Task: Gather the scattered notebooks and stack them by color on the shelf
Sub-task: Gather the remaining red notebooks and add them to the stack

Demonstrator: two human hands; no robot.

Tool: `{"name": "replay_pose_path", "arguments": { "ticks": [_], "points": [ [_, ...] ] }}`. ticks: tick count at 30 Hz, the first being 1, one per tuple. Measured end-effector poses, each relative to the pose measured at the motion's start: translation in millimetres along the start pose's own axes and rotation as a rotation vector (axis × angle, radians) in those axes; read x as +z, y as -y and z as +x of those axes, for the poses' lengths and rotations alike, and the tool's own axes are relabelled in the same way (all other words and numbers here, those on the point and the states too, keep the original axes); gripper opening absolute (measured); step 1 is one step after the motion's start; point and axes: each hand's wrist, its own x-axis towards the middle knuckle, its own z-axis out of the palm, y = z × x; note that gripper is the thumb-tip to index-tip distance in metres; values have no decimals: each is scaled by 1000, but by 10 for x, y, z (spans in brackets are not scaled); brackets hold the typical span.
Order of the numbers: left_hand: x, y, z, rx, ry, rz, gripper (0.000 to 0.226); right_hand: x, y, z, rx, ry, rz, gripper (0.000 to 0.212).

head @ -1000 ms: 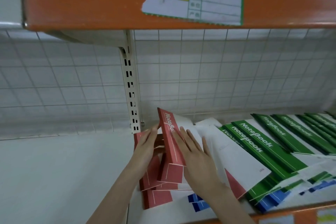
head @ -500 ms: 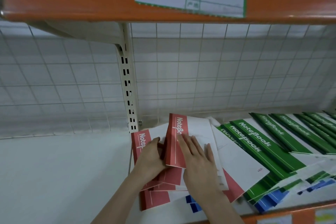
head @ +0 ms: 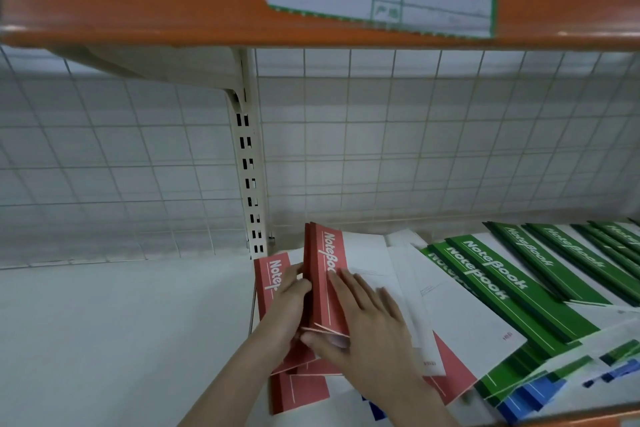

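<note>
Since a second ago, the tilted red notebooks (head: 323, 282) have settled flatter into a thin glossy-covered bundle on the white shelf (head: 121, 340). Left hand (head: 287, 308) curls against their spine edge; right hand (head: 363, 326) lies flat-fingered on top, thumb hooked under the near corner. Green notebooks (head: 502, 284) fan out just right.

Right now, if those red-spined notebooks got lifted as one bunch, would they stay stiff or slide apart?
The red-spined paper notebooks look thin, so they would probably bend. Their smooth covers already fan out at the near end, so they may well slip apart unless both hands squeeze them.
</note>
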Motion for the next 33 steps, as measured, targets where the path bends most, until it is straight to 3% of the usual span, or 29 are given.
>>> {"name": "replay_pose_path", "arguments": {
  "ticks": [2,4,8,9,11,21,27,33],
  "points": [
    [-2,-33,5,-37,2,-102,20,5,-14,15,-25,-20,19,89],
    [-41,-22,3,25,-6,-2,23,-44,-5,7,-39,-30,-23,77],
    [-244,106,41,386,-269,1045,25,-29,9,-5,-11,-88,-88,76],
    [-272,133,36,325,-353,1233,38,-2,-1,1,-27,-101,-84,75],
    [-281,142,5,147,-404,1362,58,5,-5,1,-25,-117,-115,76],
    [-307,123,126,131,-333,1125,64,11,-34,1,-58,-28,-79,67],
    [-310,103,146,100,-363,1030,81,27,-43,11,-46,-18,-77,67],
    [-225,91,109,224,-297,678,68,4,-11,-22,-34,-99,-21,68]
  ]
}}
